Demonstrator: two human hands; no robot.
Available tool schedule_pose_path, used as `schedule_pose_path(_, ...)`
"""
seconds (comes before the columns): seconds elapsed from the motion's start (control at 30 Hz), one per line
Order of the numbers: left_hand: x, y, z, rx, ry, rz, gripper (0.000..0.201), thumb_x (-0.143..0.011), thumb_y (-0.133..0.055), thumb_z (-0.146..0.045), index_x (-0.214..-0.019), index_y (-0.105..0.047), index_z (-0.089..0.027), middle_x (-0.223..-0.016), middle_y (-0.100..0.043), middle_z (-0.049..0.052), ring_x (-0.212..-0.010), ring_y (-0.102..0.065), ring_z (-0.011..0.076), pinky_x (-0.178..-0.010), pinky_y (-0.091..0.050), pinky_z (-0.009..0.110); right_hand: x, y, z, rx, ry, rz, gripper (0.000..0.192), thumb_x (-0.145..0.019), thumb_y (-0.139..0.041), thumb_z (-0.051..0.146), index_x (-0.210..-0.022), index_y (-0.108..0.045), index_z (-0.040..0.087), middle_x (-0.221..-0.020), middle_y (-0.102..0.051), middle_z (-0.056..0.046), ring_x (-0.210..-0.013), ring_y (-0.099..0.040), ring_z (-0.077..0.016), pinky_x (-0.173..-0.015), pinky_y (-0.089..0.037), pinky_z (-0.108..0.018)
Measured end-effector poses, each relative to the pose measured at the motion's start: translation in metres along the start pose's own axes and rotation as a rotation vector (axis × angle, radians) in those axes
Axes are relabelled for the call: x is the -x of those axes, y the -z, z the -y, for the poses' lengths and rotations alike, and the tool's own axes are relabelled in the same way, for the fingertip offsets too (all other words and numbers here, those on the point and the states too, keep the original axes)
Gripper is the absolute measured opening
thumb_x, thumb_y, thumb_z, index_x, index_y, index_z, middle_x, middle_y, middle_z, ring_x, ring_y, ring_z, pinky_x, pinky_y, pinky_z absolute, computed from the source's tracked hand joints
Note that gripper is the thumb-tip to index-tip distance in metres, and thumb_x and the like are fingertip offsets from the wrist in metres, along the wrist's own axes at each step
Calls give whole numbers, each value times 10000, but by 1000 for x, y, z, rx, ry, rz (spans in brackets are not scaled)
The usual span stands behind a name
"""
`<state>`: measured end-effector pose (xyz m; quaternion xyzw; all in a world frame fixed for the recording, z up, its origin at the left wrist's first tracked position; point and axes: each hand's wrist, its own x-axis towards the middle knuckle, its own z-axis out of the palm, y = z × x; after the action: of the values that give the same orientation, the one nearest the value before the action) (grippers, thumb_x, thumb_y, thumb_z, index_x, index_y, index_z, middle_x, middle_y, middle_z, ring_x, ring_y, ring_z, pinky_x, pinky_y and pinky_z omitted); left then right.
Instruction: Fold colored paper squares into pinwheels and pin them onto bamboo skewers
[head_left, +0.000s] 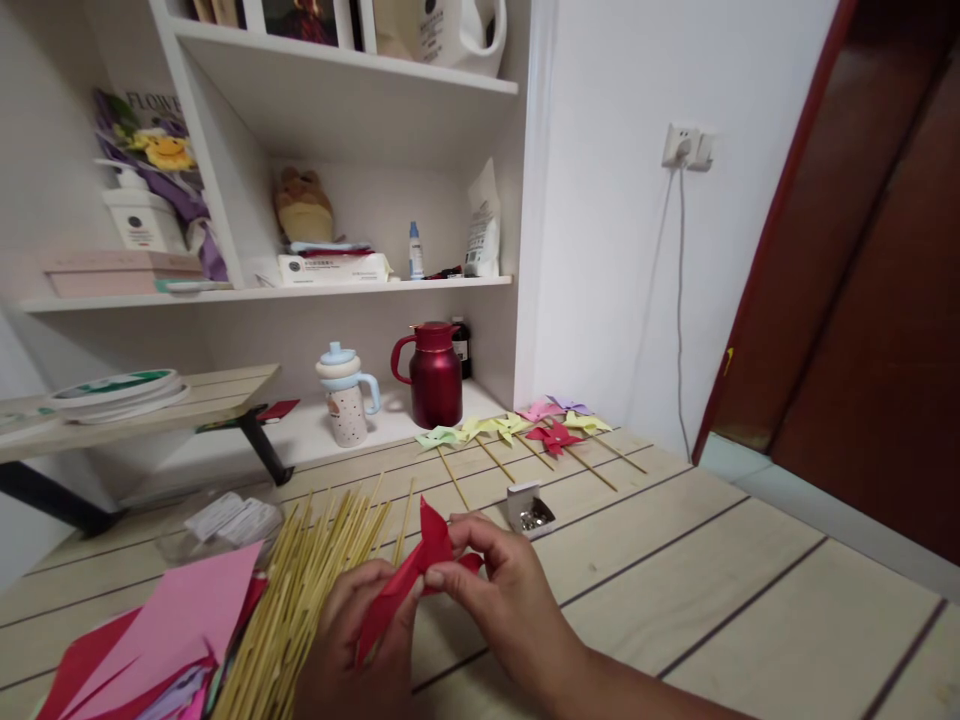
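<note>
Red paper [397,590], pinched by both hands' fingers [450,575], seemingly slants from lower left to upper right.

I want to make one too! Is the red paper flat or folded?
Folded. The red paper bends into pointed flaps, pinched between the left hand and right hand.

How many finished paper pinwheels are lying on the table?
6, lying in a row at the table's far edge: green, yellow, pink, red, purple, yellow-green. They overlap, so another may be hidden.
</note>
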<state>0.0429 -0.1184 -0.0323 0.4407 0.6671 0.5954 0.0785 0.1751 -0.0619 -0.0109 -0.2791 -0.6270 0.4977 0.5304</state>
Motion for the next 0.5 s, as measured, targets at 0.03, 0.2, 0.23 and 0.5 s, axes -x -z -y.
schedule_pose_path(0.03,2,-1,-2,-7,34,-25,258,-647,-717,-528,-757,-721,-295,-918,-723,1,-900,-681,232,-739,-533,306,0,0,1,2,-2,-3,83,-740,-738,148,-682,-703,195,-756,-661,9,-770,-602,-164,-754,-462,-274)
schedule_pose_path(0.2,8,-7,-7,-20,-28,-131,218,-699,-669,-499,-804,-679,-308,-913,-705,-2,-925,-666,231,-761,-495,326,0,-1,-1,-24,-31,-24,132,-713,-759,139,-679,-645,198,-731,-638,28,-743,-587,-154,-747,-461,-265)
schedule_pose_path(0.23,9,-8,-6,-34,-41,-155,210,-702,-671,-485,-812,-674,-307,-913,-711,0,-922,-669,231,-759,-498,323,0,-1,-2,-40,-36,-28,145,-707,-765,145,-676,-634,199,-723,-639,30,-735,-586,-153,-742,-466,-263)
schedule_pose_path(0.5,7,-10,6,-120,-200,-207,182,-760,-664,-462,-837,-687,-298,-907,-733,8,-888,-686,221,-758,-504,308,0,-2,1,-66,-45,-21,297,-705,-764,137,-987,-763,231,-866,-721,-4,-823,-641,-178,-771,-517,-282)
